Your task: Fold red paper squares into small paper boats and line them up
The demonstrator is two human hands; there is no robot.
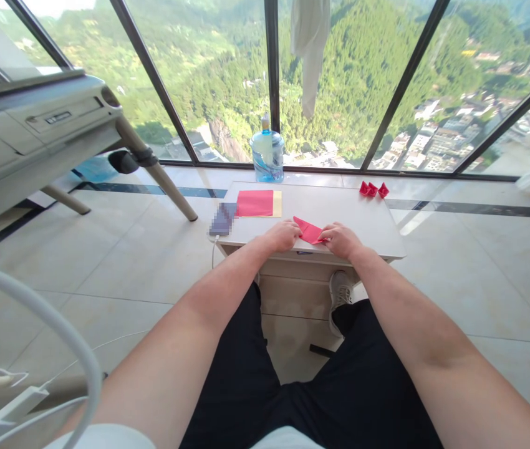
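Observation:
A folded red paper (308, 231) lies near the front edge of a small white table (368, 218). My left hand (284, 235) rests curled on the paper's left side. My right hand (338, 239) pinches the paper's right corner with its fingers closed. A stack of red and yellow paper sheets (258, 203) lies on the table's left part. Three small folded red paper pieces (373, 189) sit at the far right corner of the table.
A phone (222, 219) with a cable lies at the table's left edge. A blue water jug (267, 154) stands on the floor by the glass wall behind the table. A grey table with slanted legs (50, 125) stands at the left. White cables (35, 349) lie at lower left.

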